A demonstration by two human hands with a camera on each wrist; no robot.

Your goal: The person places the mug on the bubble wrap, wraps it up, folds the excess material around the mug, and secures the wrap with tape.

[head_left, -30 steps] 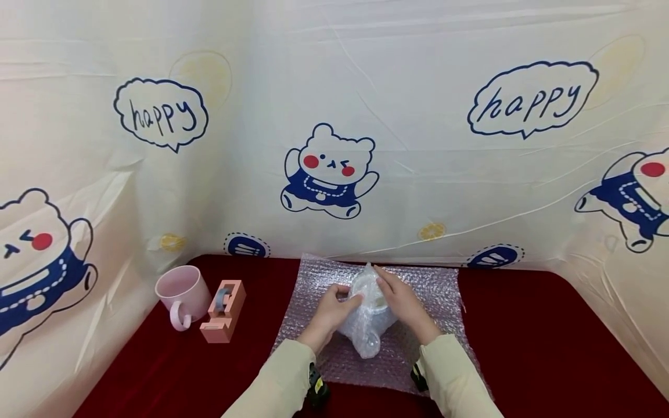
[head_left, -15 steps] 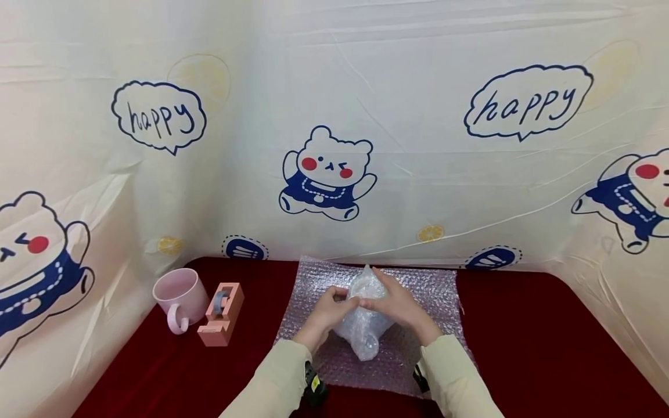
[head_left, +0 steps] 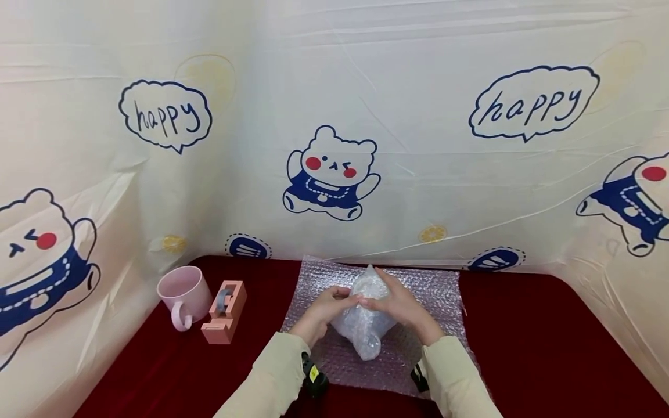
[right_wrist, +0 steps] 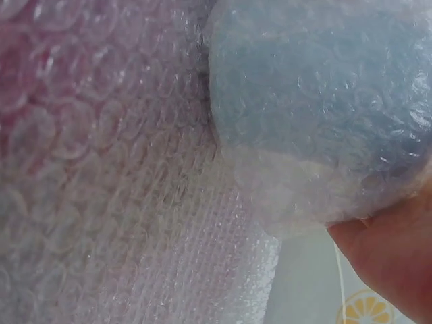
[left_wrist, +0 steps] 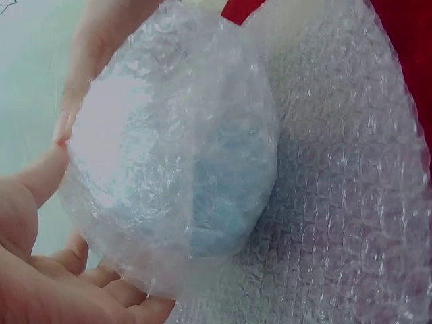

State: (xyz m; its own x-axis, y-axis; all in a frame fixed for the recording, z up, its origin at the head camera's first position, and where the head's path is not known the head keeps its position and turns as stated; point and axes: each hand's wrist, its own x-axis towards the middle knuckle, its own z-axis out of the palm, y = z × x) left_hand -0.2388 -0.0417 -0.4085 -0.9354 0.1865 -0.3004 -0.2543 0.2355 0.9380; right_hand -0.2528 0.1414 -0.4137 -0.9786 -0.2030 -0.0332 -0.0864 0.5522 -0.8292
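Observation:
A rounded bundle of clear bubble wrap sits on a flat bubble wrap sheet. Something pale blue shows through the wrapping in both wrist views, its kind blurred by the bubbles. My left hand holds the bundle's left side, thumb on top and the other fingers curled around underneath in the left wrist view. From the right, my right hand grips it, fingers along the far side. Both thumbs meet over the middle of the wrap. In the right wrist view, only part of the right hand shows under the bundle.
A pink mug stands at the left on the dark red tablecloth. Beside it is a pink tape dispenser with a grey roll. A white printed curtain encloses the back and sides.
My right thumb has come off the bundle's right side and over its top to meet the left thumb. The bundle stays in about the same place.

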